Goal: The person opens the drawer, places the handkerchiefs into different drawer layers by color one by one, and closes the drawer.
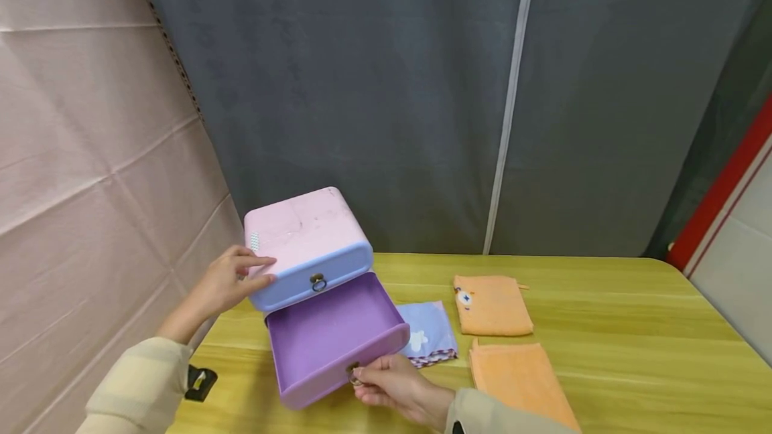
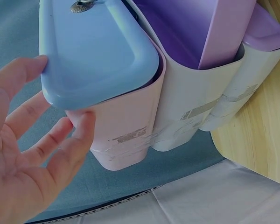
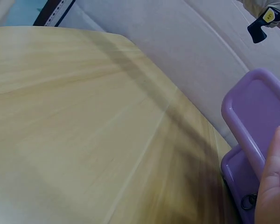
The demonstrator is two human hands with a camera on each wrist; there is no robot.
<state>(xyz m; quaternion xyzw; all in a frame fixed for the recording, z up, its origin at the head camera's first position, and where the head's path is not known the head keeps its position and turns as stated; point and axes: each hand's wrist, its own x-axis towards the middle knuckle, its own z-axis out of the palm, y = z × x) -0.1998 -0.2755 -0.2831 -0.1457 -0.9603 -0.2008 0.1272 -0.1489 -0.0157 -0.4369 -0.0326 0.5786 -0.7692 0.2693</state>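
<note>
A small stacked drawer cabinet (image 1: 307,226) stands on the table, pink on top with a closed blue drawer (image 1: 326,278). Below that, a purple drawer (image 1: 338,327) is pulled far out, and its inside is bare. My right hand (image 1: 401,387) pinches the ring pull (image 1: 354,375) on this drawer's front. At the cabinet's upper left front corner, my left hand (image 1: 226,283) rests with loosely extended fingers. In the left wrist view its fingertips (image 2: 41,61) touch the blue drawer's edge. Another purple drawer (image 3: 240,179) with its own ring sits lowest, closed.
Right of the cabinet lies a folded blue cloth (image 1: 429,330) with a white star shape. Two orange towels (image 1: 491,305) lie farther right, one nearer me. A pale fabric wall (image 1: 90,186) borders the left side, and a dark grey curtain (image 1: 362,99) hangs behind the table.
</note>
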